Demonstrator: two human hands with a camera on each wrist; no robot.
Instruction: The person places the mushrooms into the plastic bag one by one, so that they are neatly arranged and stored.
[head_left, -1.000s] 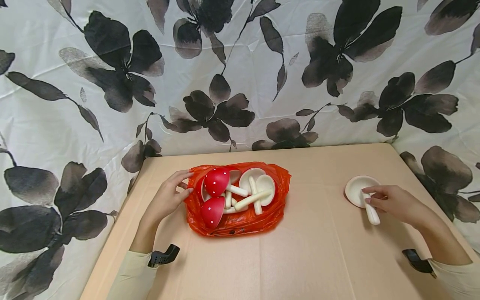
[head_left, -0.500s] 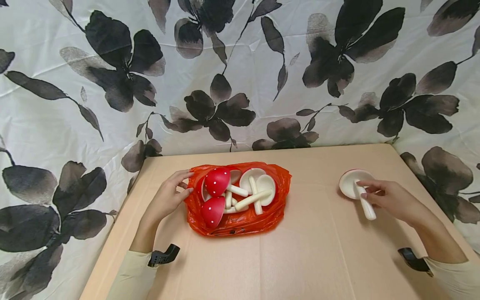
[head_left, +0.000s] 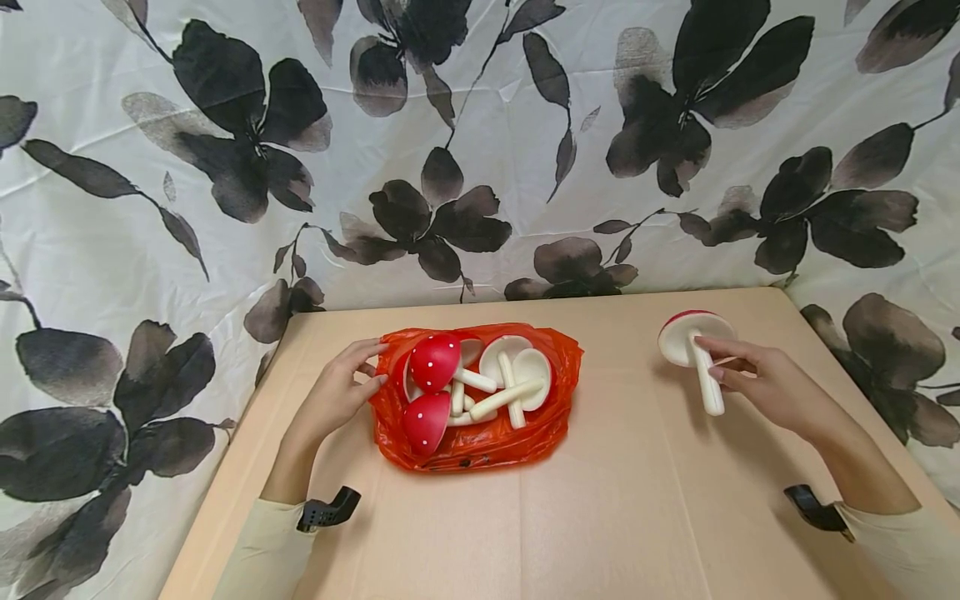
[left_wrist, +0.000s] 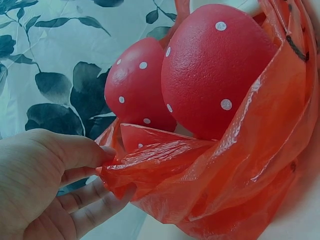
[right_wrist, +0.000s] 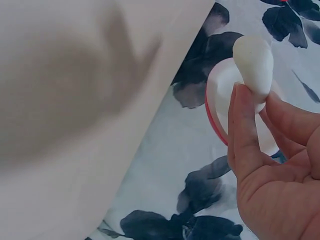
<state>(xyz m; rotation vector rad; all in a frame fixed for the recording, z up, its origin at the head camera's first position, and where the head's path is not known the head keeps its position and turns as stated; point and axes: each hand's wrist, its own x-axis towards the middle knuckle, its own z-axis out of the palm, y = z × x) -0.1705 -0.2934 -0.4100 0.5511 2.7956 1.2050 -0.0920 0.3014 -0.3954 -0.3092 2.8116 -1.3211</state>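
On the right of the head view, my right hand (head_left: 765, 383) pinches the white stem of a toy mushroom (head_left: 706, 379) between thumb and fingers. Its red-rimmed cap is up, and the mushroom (right_wrist: 254, 65) is held above the table. My left hand (head_left: 337, 392) pinches the left edge of a red plastic bag (head_left: 480, 462); the left wrist view shows thumb and fingers on the crumpled bag (left_wrist: 200, 185). Inside the bag lie several mushrooms with white stems, among them a red cap with white dots (head_left: 435, 363) and a second dotted cap (head_left: 426, 423).
A light wooden table (head_left: 600, 500) carries the bag left of its middle. Behind and beside it hangs a white cloth (head_left: 540, 150) with dark flowers. Each wrist wears a black band, such as the left wristband (head_left: 328, 510).
My right hand has moved left and away from me with the mushroom, raising it and tilting its cap upward. My left hand and the bag have stayed put.
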